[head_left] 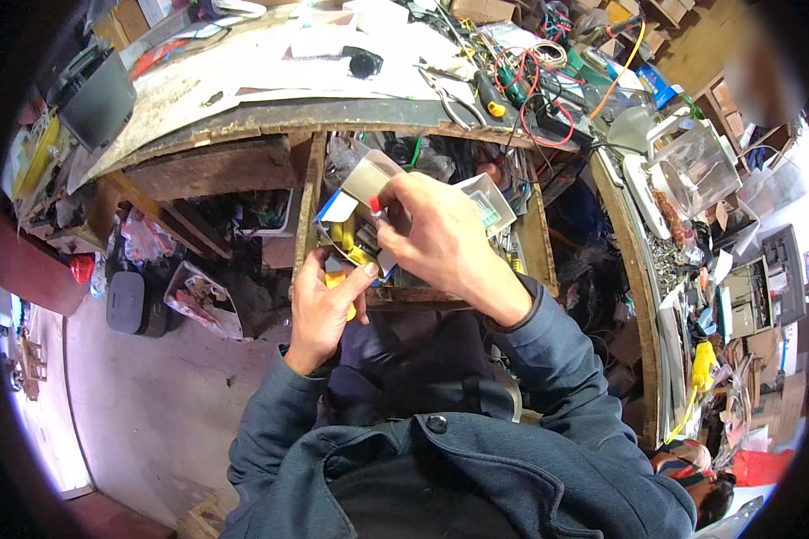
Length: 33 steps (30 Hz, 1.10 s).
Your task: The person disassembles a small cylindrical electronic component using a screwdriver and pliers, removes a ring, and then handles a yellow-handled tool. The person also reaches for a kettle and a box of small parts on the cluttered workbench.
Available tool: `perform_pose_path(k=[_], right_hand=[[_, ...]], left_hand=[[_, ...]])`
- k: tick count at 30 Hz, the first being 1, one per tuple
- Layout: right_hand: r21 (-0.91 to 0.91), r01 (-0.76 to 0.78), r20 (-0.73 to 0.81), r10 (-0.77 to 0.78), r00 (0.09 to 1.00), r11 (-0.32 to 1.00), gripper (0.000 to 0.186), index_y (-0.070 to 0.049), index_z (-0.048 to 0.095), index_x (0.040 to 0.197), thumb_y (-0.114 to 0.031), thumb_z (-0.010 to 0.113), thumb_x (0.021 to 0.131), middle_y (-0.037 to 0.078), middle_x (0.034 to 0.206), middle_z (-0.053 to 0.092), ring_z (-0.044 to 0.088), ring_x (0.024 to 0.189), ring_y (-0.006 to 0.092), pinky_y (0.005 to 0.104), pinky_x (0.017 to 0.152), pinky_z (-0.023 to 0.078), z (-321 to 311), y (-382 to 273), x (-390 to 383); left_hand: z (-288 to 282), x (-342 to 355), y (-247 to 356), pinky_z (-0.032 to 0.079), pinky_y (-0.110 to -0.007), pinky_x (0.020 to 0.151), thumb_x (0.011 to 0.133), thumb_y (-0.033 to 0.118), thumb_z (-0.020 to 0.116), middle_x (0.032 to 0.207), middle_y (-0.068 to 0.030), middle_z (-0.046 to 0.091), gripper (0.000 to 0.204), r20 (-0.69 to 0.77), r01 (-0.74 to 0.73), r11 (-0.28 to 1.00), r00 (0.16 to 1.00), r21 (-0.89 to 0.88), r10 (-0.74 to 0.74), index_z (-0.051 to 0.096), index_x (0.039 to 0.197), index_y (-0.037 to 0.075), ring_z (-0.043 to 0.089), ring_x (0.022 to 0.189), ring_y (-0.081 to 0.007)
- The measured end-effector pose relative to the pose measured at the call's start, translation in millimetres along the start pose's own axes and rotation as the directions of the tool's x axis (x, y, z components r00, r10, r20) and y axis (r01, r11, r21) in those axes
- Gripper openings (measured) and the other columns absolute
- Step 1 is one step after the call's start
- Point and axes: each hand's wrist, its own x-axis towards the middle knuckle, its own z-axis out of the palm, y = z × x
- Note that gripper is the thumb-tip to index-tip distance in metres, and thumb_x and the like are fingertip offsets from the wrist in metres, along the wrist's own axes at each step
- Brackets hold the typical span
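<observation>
Over a pulled-out wooden drawer point(312, 184), my left hand point(317, 310) is closed on a small open cardboard box point(337, 207) with blue and white sides. Its flap point(373, 177) stands raised. Yellow and dark pieces point(345, 237) show inside, and my left thumb presses near the yellow part at the front. My right hand point(449, 235) is above the box, fingers bent in a pinch around a small red-tipped piece point(375, 206). Its kind is too small to tell, and the fingers hide the rest of it. Beside my right hand, a clear plastic container point(499, 199) lies in the drawer.
Pliers point(454, 99), a dark screwdriver point(489, 95) and red-black test leads point(548, 135) lie on the cluttered bench point(270, 112). To the right, another bench carries a clear bin point(699, 166) and yellow glove-like item point(704, 366). A white box point(208, 301) stands on the floor at left.
</observation>
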Motion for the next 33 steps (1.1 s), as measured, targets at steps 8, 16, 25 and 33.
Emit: perform_pose_path(k=[8,16,25,33], right_hand=[[0.063,-0.097,0.085,0.091,0.992,0.993,0.025,-0.002,0.065,0.096,-0.021,0.074,0.084,0.020,0.088,0.067,0.069,0.086,0.0401,0.0491,0.076,0.054,-9,-1,5],[0.059,-0.027,0.032,0.025,0.999,0.998,0.021,0.000,0.067,0.098,-0.012,0.075,0.083,0.016,0.086,0.068,0.069,0.078,0.0306,0.0381,0.071,0.054,-6,-1,5],[0.174,-0.064,-0.015,0.067,0.998,0.983,0.019,-0.003,0.068,0.098,-0.013,0.075,0.083,0.014,0.087,0.071,0.072,0.083,0.0312,0.0395,0.076,0.057,-17,-7,7],[0.121,-0.033,0.041,0.028,0.999,0.992,0.022,-0.005,0.068,0.101,-0.015,0.076,0.084,0.013,0.090,0.070,0.071,0.085,0.0328,0.0415,0.074,0.057,-14,-7,5]], left_hand=[[0,-1,1,0.049,-0.026,0.045,0.095,0.011,0.076,0.086,-0.0043,0.063,0.040,0.023,-0.016,1.000,1.000,0.002,0.016,0.055,0.128,-0.002,0.058,0.056,-0.0110],[-1,-1,2,0.049,-0.026,0.045,0.094,0.010,0.077,0.087,-0.0039,0.062,0.041,0.019,0.004,1.000,1.000,-0.010,-0.003,0.055,0.127,-0.001,0.059,0.057,-0.0107],[-1,1,-2,0.048,-0.025,0.044,0.093,0.011,0.080,0.089,-0.0054,0.065,0.048,-0.002,-0.005,1.000,1.000,0.019,0.005,0.052,0.128,-0.004,0.059,0.056,-0.0093],[-1,1,1,0.048,-0.025,0.044,0.092,0.016,0.081,0.085,-0.0054,0.066,0.048,0.006,-0.005,0.998,1.000,0.056,0.005,0.053,0.125,-0.006,0.059,0.054,-0.0093]])
